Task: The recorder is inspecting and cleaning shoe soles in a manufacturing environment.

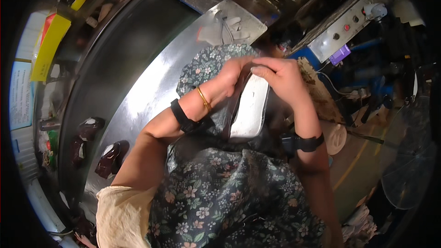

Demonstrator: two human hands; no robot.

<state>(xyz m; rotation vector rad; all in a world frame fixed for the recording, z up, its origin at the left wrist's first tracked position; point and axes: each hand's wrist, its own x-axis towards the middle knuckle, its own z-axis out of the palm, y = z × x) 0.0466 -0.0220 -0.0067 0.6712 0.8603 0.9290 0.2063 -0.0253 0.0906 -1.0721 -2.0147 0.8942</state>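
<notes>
A dark brown shoe upper with a long white underside (251, 103) lies bottom up over my lap, its far end between my hands. My left hand (233, 76) is closed on the dark edge at that far end, fingers partly hidden. My right hand (284, 80) grips the same end from the right, the thumb pressed near the tip of the white underside and the fingers reaching over to the left hand. Dark floral cloth (206, 66) shows behind and beneath my left hand.
A shiny metal table (138, 96) curves along the left, beside a black belt (133, 32). On the table lie pliers (225, 26) and a white glove (213, 36). Dark brown shoes (108, 160) stand at the left. A control panel with buttons (344, 27) is at the right.
</notes>
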